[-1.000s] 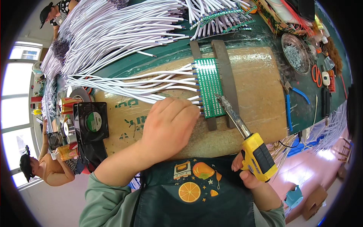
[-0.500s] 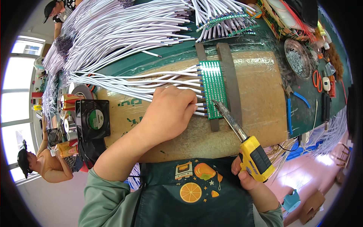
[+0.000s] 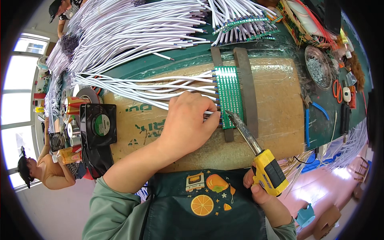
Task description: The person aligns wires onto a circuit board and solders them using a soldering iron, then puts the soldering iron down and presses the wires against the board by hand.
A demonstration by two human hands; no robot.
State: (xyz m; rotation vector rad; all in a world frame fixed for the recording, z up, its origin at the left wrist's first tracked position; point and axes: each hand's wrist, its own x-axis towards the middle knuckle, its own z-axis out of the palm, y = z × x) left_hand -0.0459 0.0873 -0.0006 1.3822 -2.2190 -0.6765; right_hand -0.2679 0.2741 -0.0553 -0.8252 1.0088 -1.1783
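A green circuit board [image 3: 230, 94] with rows of bright pads lies on the brown work board. White cables [image 3: 168, 86] run in from the left and meet its left edge. My left hand [image 3: 187, 124] is closed, thumb and fingertips pinching a white cable against the lower left edge of the circuit board; the fingers hide most of that cable's end. In my right hand [image 3: 258, 190] is a yellow and black soldering gun [image 3: 271, 172]. Its dark tip reaches the lower part of the circuit board, close to my left fingertips.
Dark metal bars [image 3: 247, 96] flank the circuit board. Big bundles of white cables [image 3: 132, 32] and wired boards [image 3: 244, 26] lie beyond. At left stands a black fan [image 3: 98, 125]; at right are pliers [image 3: 307, 116], scissors [image 3: 337, 91] and a dish [image 3: 319, 66]. Two other people sit at left.
My left hand has shifted right, its fingertips now closer to the circuit board's edge. The soldering gun's tip stays at the lower part of the board. The whole view has shifted slightly.
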